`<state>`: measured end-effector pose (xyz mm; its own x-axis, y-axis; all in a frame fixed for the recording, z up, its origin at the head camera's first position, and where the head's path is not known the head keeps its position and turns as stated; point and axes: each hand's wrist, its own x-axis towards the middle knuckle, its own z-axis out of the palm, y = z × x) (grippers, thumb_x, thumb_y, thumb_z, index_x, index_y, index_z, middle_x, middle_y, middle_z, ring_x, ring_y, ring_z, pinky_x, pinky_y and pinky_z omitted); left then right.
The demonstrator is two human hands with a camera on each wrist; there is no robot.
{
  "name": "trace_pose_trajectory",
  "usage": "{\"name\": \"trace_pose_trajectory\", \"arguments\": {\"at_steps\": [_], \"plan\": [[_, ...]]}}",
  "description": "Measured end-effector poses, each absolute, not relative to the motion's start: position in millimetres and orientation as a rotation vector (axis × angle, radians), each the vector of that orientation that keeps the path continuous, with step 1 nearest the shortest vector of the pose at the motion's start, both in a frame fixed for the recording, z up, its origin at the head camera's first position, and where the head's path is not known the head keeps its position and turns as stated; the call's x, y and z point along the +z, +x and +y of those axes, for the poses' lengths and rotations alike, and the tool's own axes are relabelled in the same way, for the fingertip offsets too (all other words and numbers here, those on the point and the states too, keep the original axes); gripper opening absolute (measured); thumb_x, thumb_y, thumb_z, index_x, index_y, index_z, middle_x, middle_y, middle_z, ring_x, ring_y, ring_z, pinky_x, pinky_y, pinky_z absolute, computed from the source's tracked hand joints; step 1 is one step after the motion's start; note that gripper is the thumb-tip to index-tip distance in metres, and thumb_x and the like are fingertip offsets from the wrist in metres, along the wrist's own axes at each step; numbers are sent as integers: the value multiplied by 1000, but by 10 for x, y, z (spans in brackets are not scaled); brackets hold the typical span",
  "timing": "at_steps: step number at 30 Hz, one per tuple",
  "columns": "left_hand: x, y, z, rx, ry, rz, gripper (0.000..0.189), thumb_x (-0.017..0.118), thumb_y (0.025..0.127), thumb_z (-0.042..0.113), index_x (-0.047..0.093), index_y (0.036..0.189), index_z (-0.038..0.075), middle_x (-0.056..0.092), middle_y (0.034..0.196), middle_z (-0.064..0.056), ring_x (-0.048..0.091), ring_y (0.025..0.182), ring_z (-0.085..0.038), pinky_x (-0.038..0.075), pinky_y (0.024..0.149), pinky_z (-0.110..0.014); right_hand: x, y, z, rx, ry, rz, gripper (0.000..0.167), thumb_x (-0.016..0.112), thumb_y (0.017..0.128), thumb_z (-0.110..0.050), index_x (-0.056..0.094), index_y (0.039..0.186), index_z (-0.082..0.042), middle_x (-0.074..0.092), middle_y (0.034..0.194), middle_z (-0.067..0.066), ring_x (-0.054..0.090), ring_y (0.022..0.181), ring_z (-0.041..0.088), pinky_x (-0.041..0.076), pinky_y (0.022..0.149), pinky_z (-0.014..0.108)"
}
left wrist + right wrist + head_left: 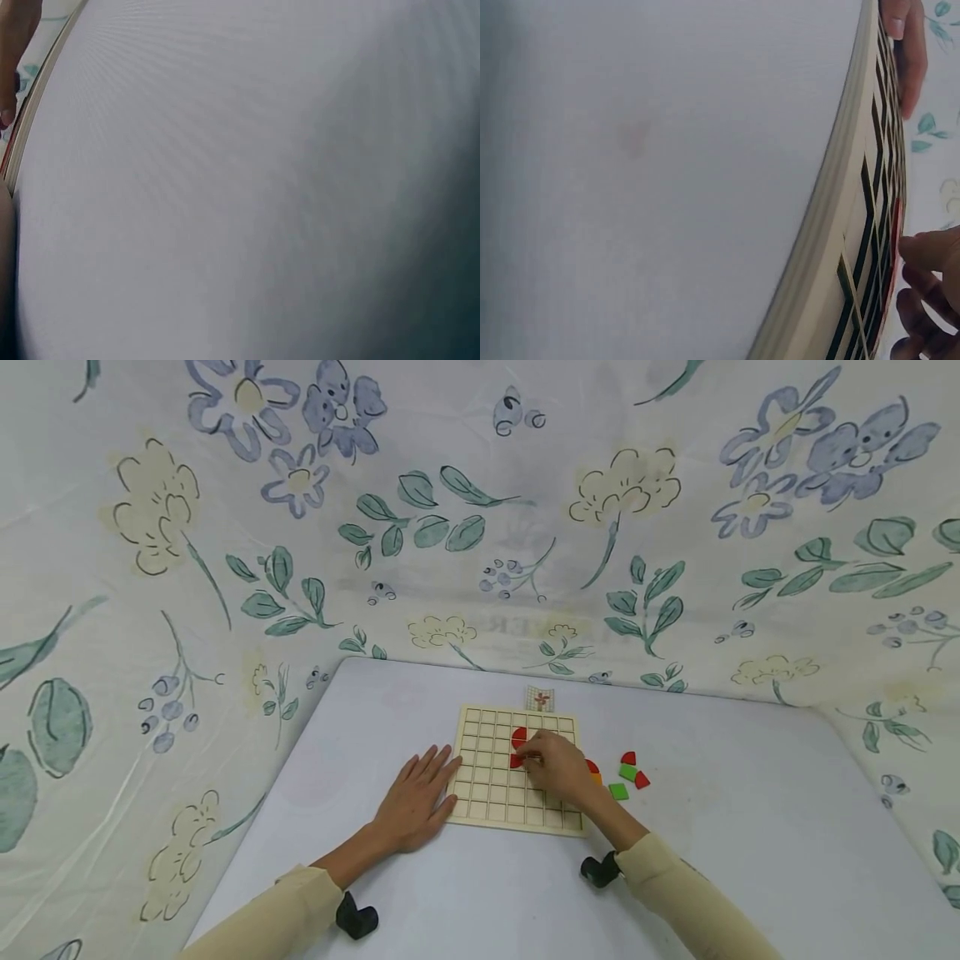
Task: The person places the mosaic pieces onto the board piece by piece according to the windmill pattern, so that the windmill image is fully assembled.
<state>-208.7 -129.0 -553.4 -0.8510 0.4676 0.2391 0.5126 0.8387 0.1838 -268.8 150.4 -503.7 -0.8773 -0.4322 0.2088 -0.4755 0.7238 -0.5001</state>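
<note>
A pale wooden grid board (478, 793) lies on the table in the head view. My left hand (415, 803) rests flat, fingers spread, its fingertips and thumb at the board's left edge. Over the middle of the board, the bent fingers of my right hand (557, 767) pinch a small red quarter-round tile (516, 762) low against the grid; the fingers partly cover it. Just above it, red rounded tiles (519, 738) sit in the grid. In the right wrist view, the thumb and fingers of the right hand (934, 281) meet red at the board's surface.
Right of the board lie loose red tiles (628, 757) and green tiles (618, 791), plus a red and an orange tile (596, 779) partly behind my right wrist. A small pattern card (540, 698) lies beyond the board's far edge. Floral cloth (450, 568) hangs behind the white table (720, 860).
</note>
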Motion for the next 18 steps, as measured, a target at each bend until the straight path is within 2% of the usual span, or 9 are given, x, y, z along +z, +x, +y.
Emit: {"name": "trace_pose_trajectory", "arguments": {"at_steps": [8, 18], "plan": [[-5537, -2085, -1278, -371, -765, -2825, 60, 40, 102, 40, 33, 155, 12, 23, 161, -11, 17, 147, -30, 14, 117, -49, -4968, -2644, 1673, 821, 604, -2901, 18, 75, 87, -9, 77, 105, -11, 63, 91, -3, 61, 82, 15, 52, 68, 34], [-5544, -2097, -1285, -310, -754, -2829, 61, 38, 102, 42, 31, 155, 13, 23, 161, -10, 17, 147, -30, 16, 116, -49, -5033, -2616, 2089, 781, 535, -2883, 14, 72, 88, -9, 76, 101, -7, 62, 88, 1, 50, 65, 13, 43, 53, 28]]}}
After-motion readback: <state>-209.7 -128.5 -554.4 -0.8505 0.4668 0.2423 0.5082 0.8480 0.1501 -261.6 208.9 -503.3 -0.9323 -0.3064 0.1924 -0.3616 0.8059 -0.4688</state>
